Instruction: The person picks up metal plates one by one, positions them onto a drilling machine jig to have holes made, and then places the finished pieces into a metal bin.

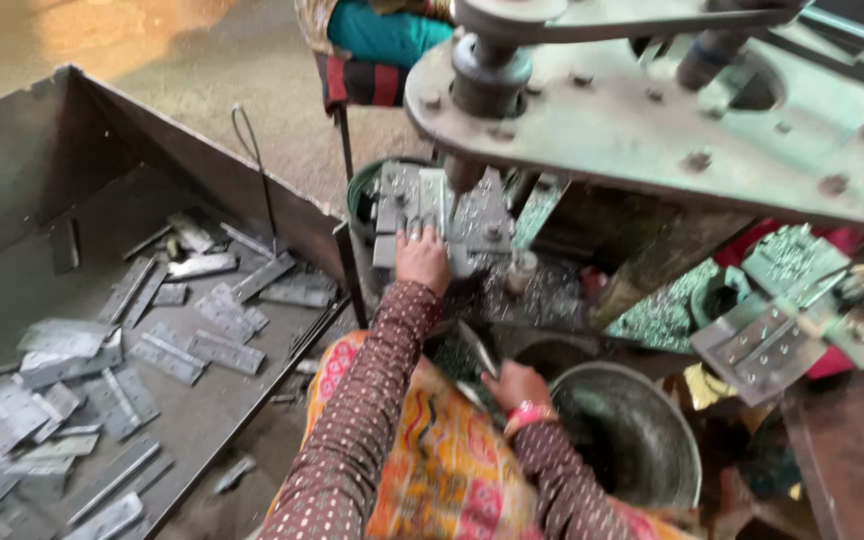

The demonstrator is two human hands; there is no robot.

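hinges in the tray look like bare dull grey metal, tray itself is dark matt sheet steel. press plate is worn painted metal, bucket scuffed steel, sleeves soft dotted cloth.

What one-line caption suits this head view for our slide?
Left hand on a hinge plate under a drill press; right hand beside a metal bowl.

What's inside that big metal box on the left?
The metal box holds many flat grey hinges lying loose in a jumble, some overlapping. Whatever sits under the pile, and in the part beyond the bottom-left edge, is hidden.
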